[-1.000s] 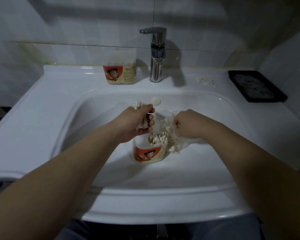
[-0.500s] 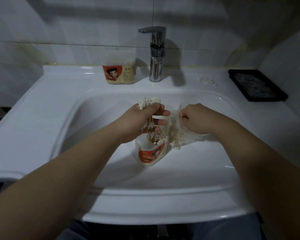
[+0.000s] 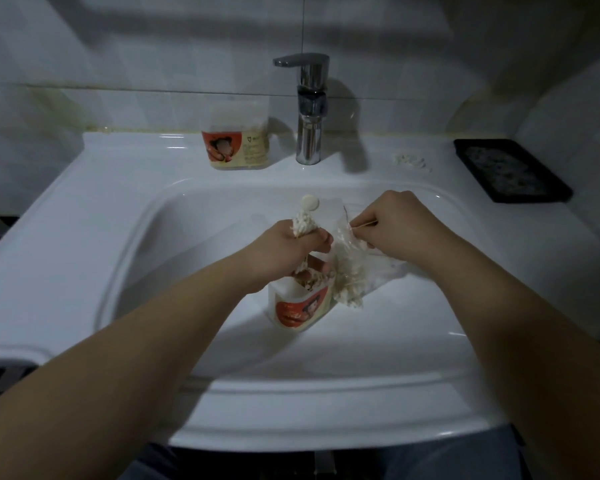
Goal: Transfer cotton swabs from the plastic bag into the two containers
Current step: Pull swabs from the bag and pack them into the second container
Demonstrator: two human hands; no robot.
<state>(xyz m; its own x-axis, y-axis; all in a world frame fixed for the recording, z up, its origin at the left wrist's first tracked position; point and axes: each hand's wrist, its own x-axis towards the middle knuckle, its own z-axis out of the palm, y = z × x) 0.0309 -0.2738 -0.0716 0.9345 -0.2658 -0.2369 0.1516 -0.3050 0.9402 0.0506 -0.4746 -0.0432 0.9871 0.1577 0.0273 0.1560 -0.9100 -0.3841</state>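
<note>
My left hand (image 3: 284,249) grips a bundle of cotton swabs (image 3: 60,223), their tips sticking up above the fist, right over an open container (image 3: 300,308) with a red label that leans tilted in the sink basin. That container holds several swabs. My right hand (image 3: 394,228) pinches the top of a clear plastic bag (image 3: 352,271) that hangs beside the container with more swabs inside. A second container (image 3: 238,138) with the same label stands upright on the sink ledge, left of the tap.
The white sink (image 3: 118,209) surrounds the work. A chrome tap (image 3: 309,109) rises at the back. A black tray (image 3: 510,169) lies on the ledge at the right, with a few loose white bits (image 3: 411,161) near it. Tiled walls close in behind.
Both hands rose and shifted right. The right hand lifted the bag so that it hangs. The container in the basin tipped to a lean.
</note>
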